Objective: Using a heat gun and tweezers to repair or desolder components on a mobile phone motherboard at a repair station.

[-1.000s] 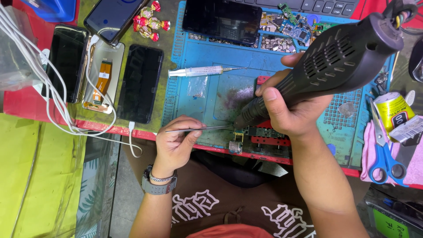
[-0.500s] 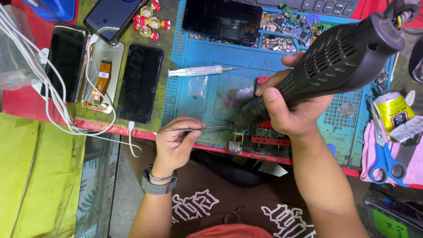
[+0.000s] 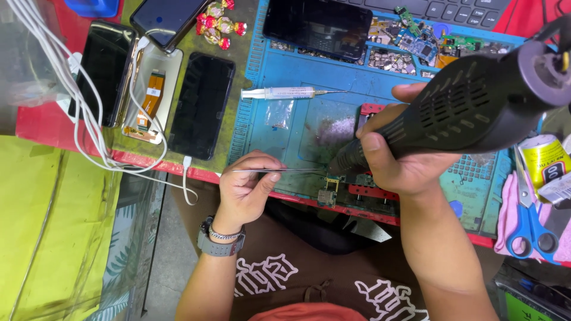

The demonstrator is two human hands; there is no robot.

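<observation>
Right, we've got the hot-air gun (image 3: 470, 113) wrapped in our right hand (image 3: 404, 163), nozzle down on the small circuit board (image 3: 342, 181) clamped in the red holder (image 3: 372, 190) at the near edge of the blue mat (image 3: 279, 137). Left hand (image 3: 247, 190) fingers pinched narrow on the tweezers (image 3: 279, 170), tips just left of the nozzle. We'd judge: keep the nozzle square and tweezers steady, lift only once solder flows. Mat's far compartments hold loose chips and board scraps (image 3: 416, 41); syringe (image 3: 285, 93) lies beyond the board.
</observation>
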